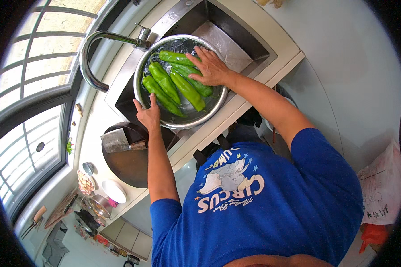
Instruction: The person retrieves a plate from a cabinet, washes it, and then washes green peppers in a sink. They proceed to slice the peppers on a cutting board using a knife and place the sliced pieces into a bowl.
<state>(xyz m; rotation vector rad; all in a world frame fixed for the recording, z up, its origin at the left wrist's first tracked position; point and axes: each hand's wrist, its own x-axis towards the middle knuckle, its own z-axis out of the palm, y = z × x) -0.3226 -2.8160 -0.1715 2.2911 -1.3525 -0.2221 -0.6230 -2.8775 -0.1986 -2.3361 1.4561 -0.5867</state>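
A round metal basin (224, 100) of water sits over the sink, with several long green peppers (187, 90) in it. My left hand (149, 115) grips the basin's near-left rim, fingers on both sides of it; one fingertip is beside the leftmost pepper (162, 95). Spread across the peppers at the right side is my right hand (211, 66), palm down and fingers apart. It touches the upper pepper (175, 57) and covers part of another beneath it. Neither hand lifts a pepper out of the water.
Behind the basin, a chrome faucet (87, 63) arches to the left. The steel sink (217, 36) shows past the basin. A cleaver (116, 141) lies on a round cutting board (127, 170). Further left are a white bowl (114, 191) and a plate of chopped food (86, 183).
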